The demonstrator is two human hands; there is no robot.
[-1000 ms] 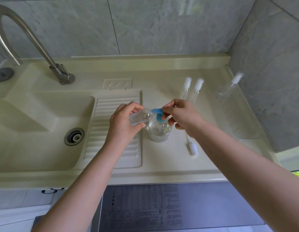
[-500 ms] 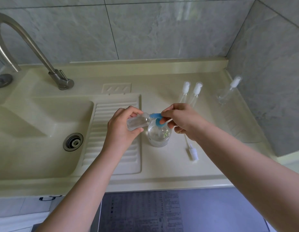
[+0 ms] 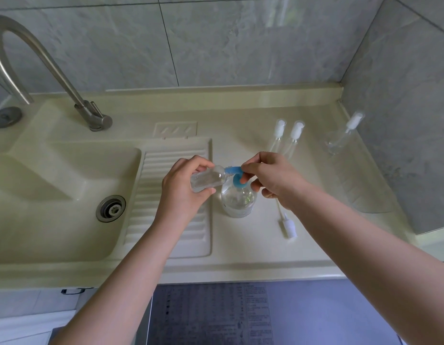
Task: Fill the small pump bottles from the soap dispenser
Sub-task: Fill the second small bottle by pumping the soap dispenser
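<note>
Head cam, biggest first: cream counter [image 3: 240, 265] w/ sink basin [image 3: 54, 195] at its left end, ribbed drainboard [image 3: 171, 195] beside the basin, grey tap [image 3: 41, 66] rising from the back-left edge. My left hand [image 3: 183, 192] is over the drainboard's right edge, fingers wrapped round a small clear bottle [image 3: 206, 179], tilted near-horizontal, neck pointing right. My right hand [image 3: 273, 178] is just right of it, fingertips curled on the blue pump head [image 3: 237, 176] of the soap dispenser [image 3: 238, 200]. Dispenser stands upright mid-counter, just right of the drainboard, clear body, liquid inside. Blue spout meets the small bottle's mouth; can't tell if soap is flowing. Behind my right hand, toward the back edge, two slim pump bottles [image 3: 288, 135] w/ white tops side by side. Another small bottle [image 3: 345, 138] lies near the back-right corner by the wall. Loose white pump w/ tube [image 3: 288, 226] lies on the counter right of the dispenser, toward the front.
</note>
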